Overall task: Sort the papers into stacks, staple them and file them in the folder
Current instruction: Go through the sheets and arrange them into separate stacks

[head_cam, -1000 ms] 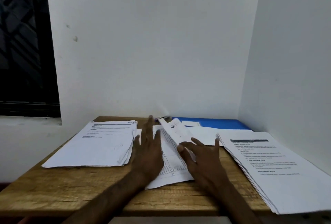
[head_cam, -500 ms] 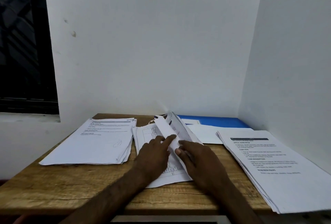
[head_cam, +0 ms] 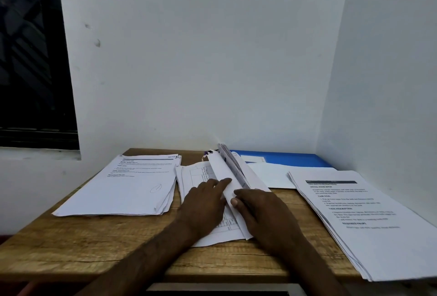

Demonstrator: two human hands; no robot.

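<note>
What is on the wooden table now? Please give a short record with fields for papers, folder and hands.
Table: brown wooden table
Left: flat stack of white printed papers
Middle: white paper stack with a printed grid, top pages lifted
Right: thick stack of white printed papers, overhanging the near edge
Back: blue flat folder
Left hand: flat on middle stack
Right hand: thumb against top pages; grip unclear

The blue folder (head_cam: pixel 295 159) is partly hidden by white sheets (head_cam: pixel 272 175); the right stack's (head_cam: pixel 378 201) print is blurred.
</note>
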